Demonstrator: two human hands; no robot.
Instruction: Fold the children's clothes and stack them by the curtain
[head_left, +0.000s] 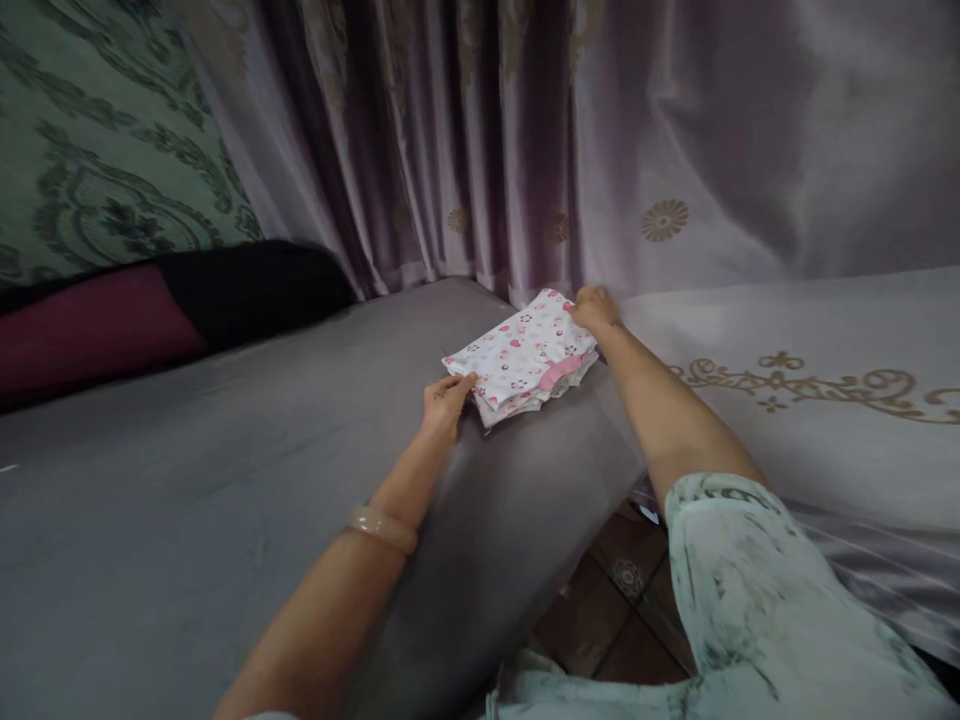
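Note:
A small stack of folded clothes [521, 345] lies on the grey bed surface [300, 440]. Its top piece is white with small pink and dark prints, and a pink band shows on the side toward me. The layered edges below look uneven. My left hand [448, 398] pinches the near left corner, thumb and fingers together. At the far right corner my right hand [596, 310] is closed on the edge, its fingers partly hidden and slightly blurred. A pale bangle [382, 528] circles my left wrist.
Long mauve curtains [465, 150] hang behind the bed, and a pale panel with gold embroidery [810, 385] is at the right. A black and maroon cushion-like bundle [180, 300] lies along the patterned green wall [112, 140]. Reddish floor tiles [600, 610] show beyond the bed's edge.

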